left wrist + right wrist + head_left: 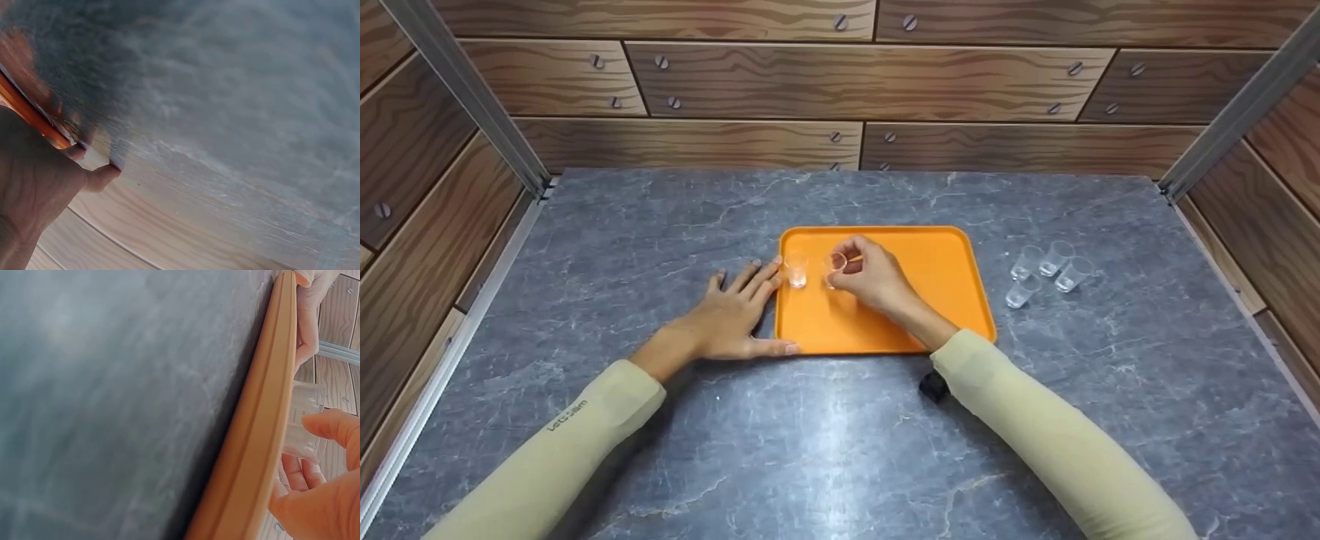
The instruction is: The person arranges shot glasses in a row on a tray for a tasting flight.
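Observation:
An orange tray (930, 300) lies on the table in the head view. My right hand (877, 277) reaches over it and holds a small clear cup (834, 264) between thumb and fingers, at or just above the tray's surface. To the left of that cup, a second clear cup (797, 273) stands upright near the tray's left edge. My left hand (729, 315) lies spread along that edge, fingertips and thumb touching the rim. In the right wrist view, thumb and fingers sit around the held cup (302, 440); the tray's side (253, 439) hides its base.
Several more clear cups (1026, 262) stand grouped on the grey marbled table (660, 217), right of the tray. A black object (934, 387) sits at the right cuff. Wood-patterned panels (870, 79) and metal posts (472, 90) enclose the table.

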A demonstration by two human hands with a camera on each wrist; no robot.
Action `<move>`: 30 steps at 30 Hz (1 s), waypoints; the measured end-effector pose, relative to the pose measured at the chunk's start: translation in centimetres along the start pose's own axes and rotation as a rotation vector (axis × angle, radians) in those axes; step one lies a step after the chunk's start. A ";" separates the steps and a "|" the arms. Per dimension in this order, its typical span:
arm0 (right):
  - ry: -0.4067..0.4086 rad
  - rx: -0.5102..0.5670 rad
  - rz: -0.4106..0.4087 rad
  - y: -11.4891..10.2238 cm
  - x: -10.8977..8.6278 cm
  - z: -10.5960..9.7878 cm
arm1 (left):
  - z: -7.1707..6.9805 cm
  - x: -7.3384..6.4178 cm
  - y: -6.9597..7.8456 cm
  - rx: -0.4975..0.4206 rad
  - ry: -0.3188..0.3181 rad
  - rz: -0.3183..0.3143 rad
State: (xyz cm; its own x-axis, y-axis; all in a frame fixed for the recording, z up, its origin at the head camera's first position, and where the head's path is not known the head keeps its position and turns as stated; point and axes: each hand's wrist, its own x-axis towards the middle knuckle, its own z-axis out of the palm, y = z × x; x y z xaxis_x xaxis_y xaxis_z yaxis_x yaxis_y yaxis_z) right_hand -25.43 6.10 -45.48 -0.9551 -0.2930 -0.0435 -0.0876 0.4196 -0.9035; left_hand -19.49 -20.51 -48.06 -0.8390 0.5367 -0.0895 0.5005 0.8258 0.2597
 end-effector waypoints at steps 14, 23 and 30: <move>-0.020 0.017 -0.010 0.0 -0.1 0.1 | 0.2 0.0 -0.2 -0.020 0.009 0.010; -0.023 0.012 0.007 0.0 0.0 0.1 | 0.0 0.0 -0.2 -0.025 0.008 0.014; -0.039 -0.019 0.000 0.0 -0.3 -0.3 | 0.2 0.1 -0.1 -0.015 0.005 0.007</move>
State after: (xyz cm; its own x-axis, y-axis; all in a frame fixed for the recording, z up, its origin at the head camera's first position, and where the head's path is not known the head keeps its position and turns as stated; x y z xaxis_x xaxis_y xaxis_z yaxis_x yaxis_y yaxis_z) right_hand -25.23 6.39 -45.33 -0.9432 -0.3267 -0.0603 -0.0937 0.4356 -0.8953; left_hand -19.62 -20.53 -48.25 -0.8366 0.5416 -0.0828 0.5033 0.8194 0.2743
